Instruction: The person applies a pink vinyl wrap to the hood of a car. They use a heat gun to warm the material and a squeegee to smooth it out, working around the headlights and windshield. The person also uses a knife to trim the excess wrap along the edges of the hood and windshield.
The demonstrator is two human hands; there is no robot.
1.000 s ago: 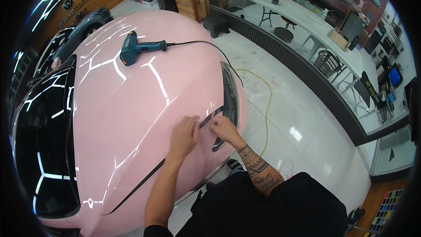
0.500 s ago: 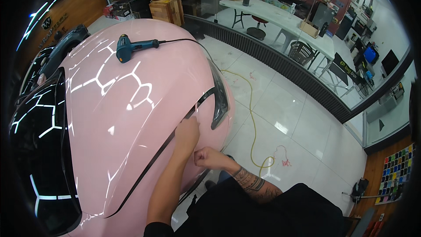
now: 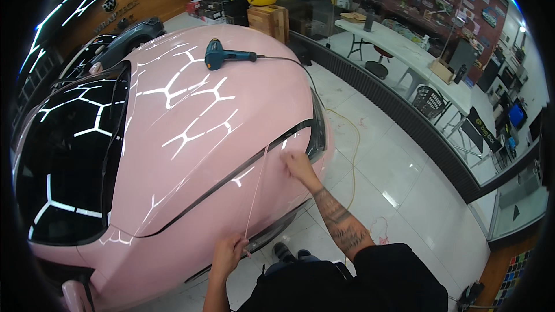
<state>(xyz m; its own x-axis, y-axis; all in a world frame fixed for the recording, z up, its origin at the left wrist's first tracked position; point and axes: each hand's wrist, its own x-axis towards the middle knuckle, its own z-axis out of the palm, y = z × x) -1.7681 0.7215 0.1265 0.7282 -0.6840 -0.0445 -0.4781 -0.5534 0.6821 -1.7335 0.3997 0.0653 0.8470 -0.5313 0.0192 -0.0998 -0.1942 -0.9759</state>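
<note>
Your left hand (image 3: pixel 228 254) pinches the near end of a thin strip (image 3: pixel 255 192), pulled tight so it lifts clean off the pink car (image 3: pixel 191 138). Your right hand (image 3: pixel 296 164) presses flat on the fender by the headlight (image 3: pixel 315 136), holding the far end down. The heat gun (image 3: pixel 222 56) rests far away on the hood.
</note>
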